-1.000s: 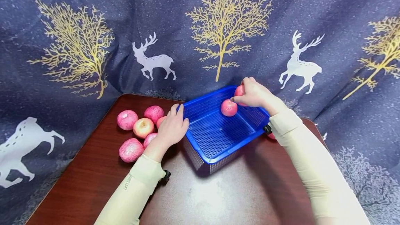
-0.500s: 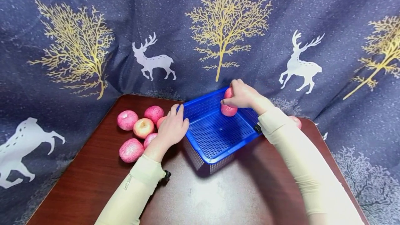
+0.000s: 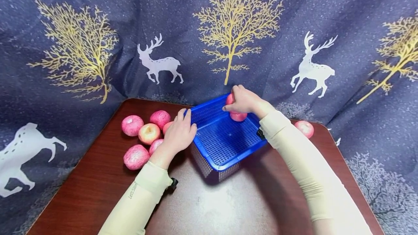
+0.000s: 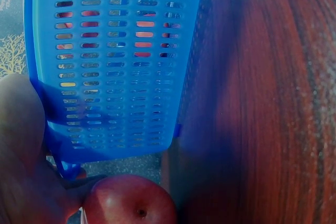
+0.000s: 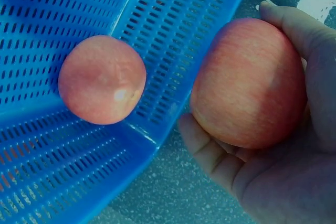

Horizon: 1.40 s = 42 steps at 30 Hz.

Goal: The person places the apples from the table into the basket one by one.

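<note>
A blue perforated plastic basket stands on the table, turned at an angle. My left hand grips its left rim near the corner; the left wrist view has the rim between thumb and fingers. High over the back of the basket, my right hand holds a red apple, thumb on one side and fingers curled round the other. A second apple lies inside the basket, below the held one, against the back right part. In the head view the held apple partly covers it.
Several apples cluster left of the basket, among them a yellowish one and a striped red one. One apple sits near the table's back right corner. A deer-patterned cloth hangs behind.
My right hand has carried its apple leftward over the basket, and its arm has uncovered the apple at the back right. The left hand and basket have stayed put.
</note>
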Each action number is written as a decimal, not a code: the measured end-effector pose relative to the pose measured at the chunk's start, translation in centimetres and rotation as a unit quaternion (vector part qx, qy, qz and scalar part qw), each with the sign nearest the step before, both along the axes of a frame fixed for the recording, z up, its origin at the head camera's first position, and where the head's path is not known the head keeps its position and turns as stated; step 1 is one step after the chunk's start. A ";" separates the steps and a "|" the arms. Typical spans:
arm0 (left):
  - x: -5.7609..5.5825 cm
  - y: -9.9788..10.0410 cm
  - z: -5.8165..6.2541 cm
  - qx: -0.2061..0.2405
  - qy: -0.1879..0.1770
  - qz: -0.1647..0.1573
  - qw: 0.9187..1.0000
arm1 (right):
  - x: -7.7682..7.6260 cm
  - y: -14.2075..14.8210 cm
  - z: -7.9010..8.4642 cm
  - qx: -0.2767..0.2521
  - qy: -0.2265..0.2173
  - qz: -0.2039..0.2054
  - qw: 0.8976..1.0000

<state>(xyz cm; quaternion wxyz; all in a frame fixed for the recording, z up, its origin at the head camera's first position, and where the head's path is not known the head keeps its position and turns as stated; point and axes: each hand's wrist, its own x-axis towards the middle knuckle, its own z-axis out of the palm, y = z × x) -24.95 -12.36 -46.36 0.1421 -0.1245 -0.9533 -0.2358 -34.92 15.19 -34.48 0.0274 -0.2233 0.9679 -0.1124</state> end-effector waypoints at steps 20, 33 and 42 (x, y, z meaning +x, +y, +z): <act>0.3 0.1 0.8 -0.008 -0.038 0.004 0.999 | -0.6 -1.9 -1.5 0.028 -0.035 0.017 0.999; 0.3 0.1 0.7 -0.009 -0.041 0.001 0.999 | -0.9 -2.4 -3.8 0.029 -0.052 0.017 0.998; 0.3 0.1 0.9 -0.010 -0.042 0.003 0.999 | -5.8 -1.7 -9.2 0.037 -0.041 0.035 0.998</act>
